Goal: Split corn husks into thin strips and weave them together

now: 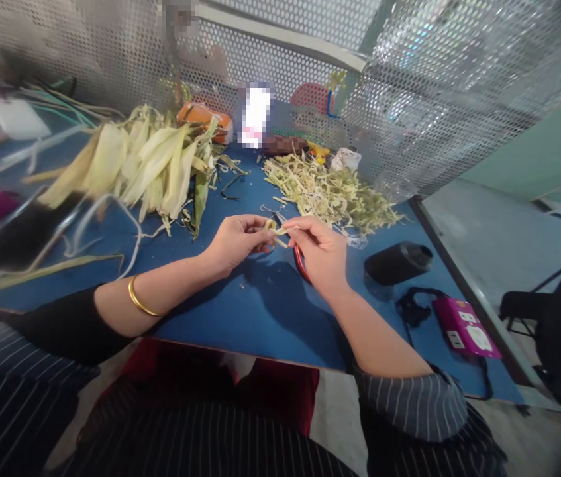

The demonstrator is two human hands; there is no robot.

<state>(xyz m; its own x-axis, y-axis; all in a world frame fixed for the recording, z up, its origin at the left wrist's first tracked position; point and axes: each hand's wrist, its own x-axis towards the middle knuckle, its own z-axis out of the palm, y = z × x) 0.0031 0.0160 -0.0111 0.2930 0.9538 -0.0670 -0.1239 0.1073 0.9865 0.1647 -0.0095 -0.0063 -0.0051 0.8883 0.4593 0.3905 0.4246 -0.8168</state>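
Curled husk strip [280, 232] pinched between fingertips at mid-frame

In the head view, the left hand [245, 242] sits at the centre, its fingers bent inward and thumb pressed against the fingertips, gripping one end of the narrow, pale strip, which curls into a small loop there. The right hand [322, 255], just right of centre, is likewise nearly closed, thumb and forefinger pinching the strip's other part; its remaining fingers are folded and partly hidden. Beneath the right hand lie scissors [302, 264] with a smooth red handle, a slim metal blade showing beyond the fingers.

The table [240, 331] is flat, matt blue. At upper left spreads a bundle of corn husks [155, 169], broad, ribbed and papery, cream to yellow-green, with dry, ragged ends. Right of upper centre, a heap of shredded husk [324, 189] is loose and tangled, thin greenish-yellow ribbons. A perforated panel [270, 46], silvery and dotted with round holes, runs across the top. At right stand out a dark, rounded cylinder [397, 263] on its side and a glossy magenta box [465, 326]. A smooth gold bangle [140, 298] rings the left forearm.
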